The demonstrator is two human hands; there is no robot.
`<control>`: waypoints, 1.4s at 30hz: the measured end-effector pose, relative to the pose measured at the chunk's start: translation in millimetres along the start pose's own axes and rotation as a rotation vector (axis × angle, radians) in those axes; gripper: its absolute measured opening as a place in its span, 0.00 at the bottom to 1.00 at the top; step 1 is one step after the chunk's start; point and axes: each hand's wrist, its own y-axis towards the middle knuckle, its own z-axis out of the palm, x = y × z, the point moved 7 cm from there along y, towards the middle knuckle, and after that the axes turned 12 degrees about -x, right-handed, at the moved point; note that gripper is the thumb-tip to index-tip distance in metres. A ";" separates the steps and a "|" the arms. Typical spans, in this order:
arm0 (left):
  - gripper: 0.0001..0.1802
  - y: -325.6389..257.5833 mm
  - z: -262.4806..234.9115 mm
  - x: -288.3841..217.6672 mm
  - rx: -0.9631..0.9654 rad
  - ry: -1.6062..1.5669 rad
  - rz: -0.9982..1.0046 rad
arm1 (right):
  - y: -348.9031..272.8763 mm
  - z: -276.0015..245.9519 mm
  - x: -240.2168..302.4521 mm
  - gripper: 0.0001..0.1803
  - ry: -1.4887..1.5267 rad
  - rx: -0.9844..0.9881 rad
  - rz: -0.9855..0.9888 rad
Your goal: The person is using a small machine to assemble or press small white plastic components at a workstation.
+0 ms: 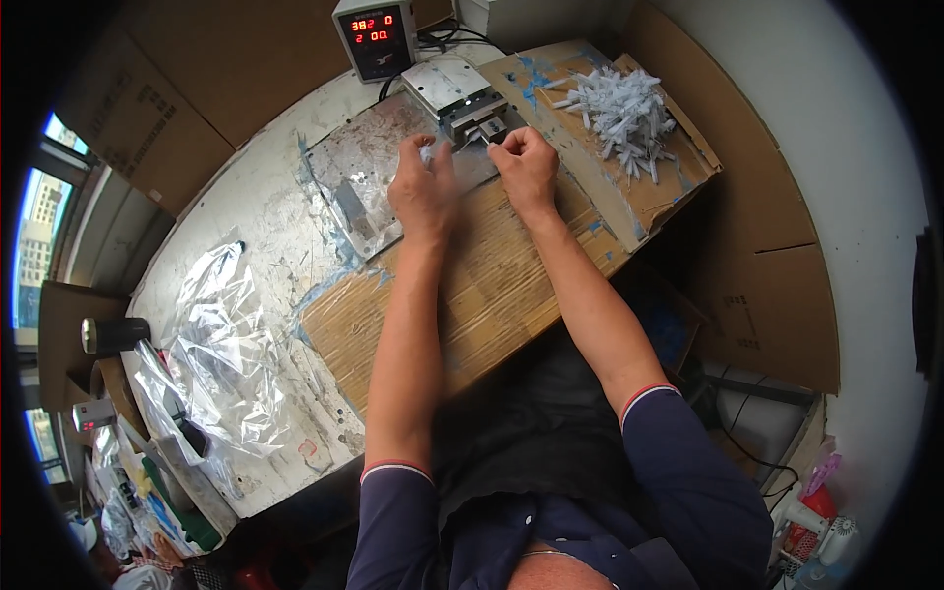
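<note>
Over the metal plate (374,162) is my left hand (425,192), its fingers curled and partly smeared by motion. A small whitish piece (426,154) shows between its thumb and fingers; its kind is unclear. My right hand (531,172) is closed in a pinch at the front of a small metal machine (452,93). Whatever those fingertips hold is too small and hidden to make out. Just beyond them is a small dark block (493,129) on the machine's front.
A heap of clear plastic pieces (624,118) lies on cardboard at the right. Behind the machine stands a control box (376,39) with a lit red display and cables. Crumpled clear film (221,354) and a dark cylinder (115,335) are at the left. Cardboard (492,285) covers the front edge.
</note>
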 end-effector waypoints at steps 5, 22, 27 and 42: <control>0.21 -4.9 18.3 -11.8 0.168 0.267 0.162 | -0.5 -3.2 -4.7 0.10 0.049 0.014 0.038; 0.11 -2.8 18.2 -11.9 0.088 0.334 0.358 | -6.7 -72.9 16.2 0.08 -0.047 0.037 -0.035; 0.08 -1.6 18.3 -12.7 0.084 0.282 0.335 | 35.3 -151.2 19.7 0.08 -0.572 -0.075 -0.309; 0.05 9.2 7.7 15.7 0.103 -0.318 -0.133 | 65.7 -169.5 -17.0 0.12 -0.875 0.016 -0.047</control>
